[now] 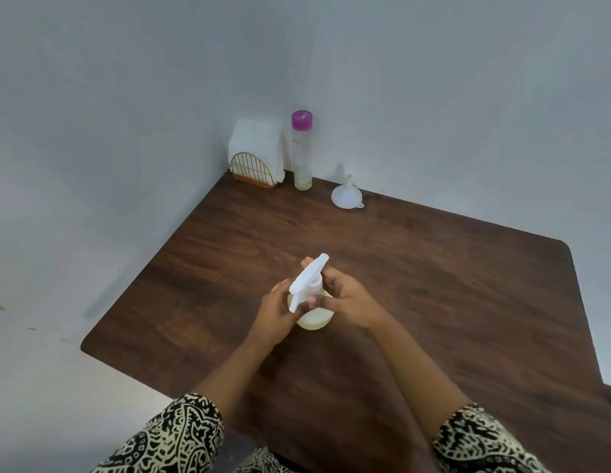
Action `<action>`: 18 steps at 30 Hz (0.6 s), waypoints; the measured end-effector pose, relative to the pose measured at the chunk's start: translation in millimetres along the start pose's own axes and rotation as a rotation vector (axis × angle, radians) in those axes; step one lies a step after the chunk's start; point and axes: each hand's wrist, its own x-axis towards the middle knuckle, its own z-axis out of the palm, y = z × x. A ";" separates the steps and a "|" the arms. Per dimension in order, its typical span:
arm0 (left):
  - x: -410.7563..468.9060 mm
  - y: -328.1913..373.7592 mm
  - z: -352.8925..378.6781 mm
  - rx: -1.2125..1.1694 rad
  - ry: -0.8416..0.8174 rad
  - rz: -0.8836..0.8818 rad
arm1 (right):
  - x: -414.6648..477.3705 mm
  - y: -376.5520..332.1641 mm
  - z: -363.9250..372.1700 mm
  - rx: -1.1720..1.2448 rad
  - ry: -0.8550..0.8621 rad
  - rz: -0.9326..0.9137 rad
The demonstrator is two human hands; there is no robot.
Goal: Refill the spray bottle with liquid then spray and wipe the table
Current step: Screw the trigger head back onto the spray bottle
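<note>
A small round spray bottle (314, 319) with pale yellowish liquid stands on the dark wooden table (433, 285) near its middle. Its white trigger head (307, 281) sits on top, tilted toward the far right. My left hand (280, 312) wraps the bottle and the head's lower end from the left. My right hand (345, 298) grips the neck and the bottle's right side. A tall clear bottle (302, 151) with a purple cap stands at the far corner, almost empty. A white funnel (346, 196) lies mouth down to its right.
A white stack of napkins in a gold wire holder (256, 155) stands in the far corner against the walls, left of the tall bottle. Grey walls border the table's far and left sides. The table's right corner is rounded.
</note>
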 end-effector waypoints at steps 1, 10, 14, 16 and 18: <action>0.6 -1.0 -0.1 -0.012 -0.004 -0.013 | -0.3 -1.6 -8.3 0.025 -0.056 -0.004; 1.5 -9.4 1.1 -0.004 -0.028 -0.046 | 7.2 6.4 24.0 -0.035 0.497 -0.040; 0.6 -7.4 1.6 -0.002 -0.033 -0.042 | 6.4 3.4 43.7 -0.077 0.641 -0.032; 0.2 -7.2 1.5 -0.004 -0.047 -0.052 | 4.4 4.3 29.9 -0.077 0.451 -0.014; 0.0 -7.4 0.7 -0.016 -0.064 -0.072 | 2.4 4.2 10.1 -0.009 0.184 -0.022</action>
